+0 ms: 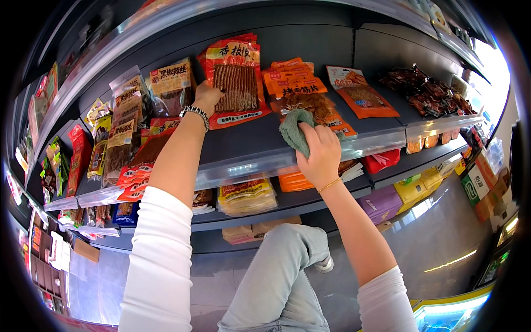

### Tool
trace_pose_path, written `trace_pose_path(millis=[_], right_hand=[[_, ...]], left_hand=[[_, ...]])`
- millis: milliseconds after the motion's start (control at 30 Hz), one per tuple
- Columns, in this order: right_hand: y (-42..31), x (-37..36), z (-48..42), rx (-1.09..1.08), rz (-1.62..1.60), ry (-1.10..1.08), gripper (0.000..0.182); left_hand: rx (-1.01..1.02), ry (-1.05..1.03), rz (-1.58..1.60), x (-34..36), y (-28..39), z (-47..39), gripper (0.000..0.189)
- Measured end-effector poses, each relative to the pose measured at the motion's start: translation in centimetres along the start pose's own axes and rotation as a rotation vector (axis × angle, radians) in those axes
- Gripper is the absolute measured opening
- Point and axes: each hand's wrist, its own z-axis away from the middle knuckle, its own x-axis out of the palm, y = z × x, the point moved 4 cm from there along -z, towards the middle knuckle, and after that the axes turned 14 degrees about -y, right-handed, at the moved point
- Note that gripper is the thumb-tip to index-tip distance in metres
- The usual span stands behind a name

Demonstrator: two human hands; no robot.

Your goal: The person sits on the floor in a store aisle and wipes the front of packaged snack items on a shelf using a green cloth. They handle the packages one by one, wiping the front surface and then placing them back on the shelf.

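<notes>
My left hand (pixel 207 98) grips the left edge of a large red snack packet (pixel 236 85) with a clear window over brown strips. That packet leans upright against more red packets on the dark metal shelf (pixel 238 143). In my right hand (pixel 319 149) is a bunched green cloth (pixel 295 130), held over the shelf's front edge. Just behind the cloth lie orange snack packets (pixel 305 93), partly covered by it. To their right rests an orange and white packet (pixel 361 91). Left of my left hand stands a clear packet of dark strips (pixel 170 85) with a tan label.
A clear plastic price strip (pixel 257 164) runs along the shelf front. Loose dark wrapped snacks (pixel 427 89) are heaped at the right. Below, another shelf holds yellow packets (pixel 247 197) and purple packaging (pixel 379 205). An upper shelf edge (pixel 199 12) overhangs. Cartons (pixel 481 186) stand at the far right.
</notes>
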Motion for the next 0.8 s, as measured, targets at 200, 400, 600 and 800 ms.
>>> trace_pose_path(millis=[200, 400, 600, 800], right_hand=[[0.2, -0.1, 0.3, -0.028, -0.003, 0.015, 0.055], [0.2, 0.0, 0.2, -0.041, -0.020, 0.033, 0.058], [0.0, -0.1, 0.3, -0.030, -0.014, 0.046, 0.061], [0.3, -0.2, 0.3, -0.022, -0.021, 0.036, 0.061]], left_hand=[[-0.026, 0.094, -0.710, -2.2, 1.1, 0.0, 0.053], [0.035, 0.274, -0.805, -2.0, 1.4, -0.4, 0.048], [0.173, 0.142, -0.904, 1.4, 0.8, 0.7, 0.051], [0.054, -0.331, -0.870, 5.6, 1.2, 1.8, 0.046]])
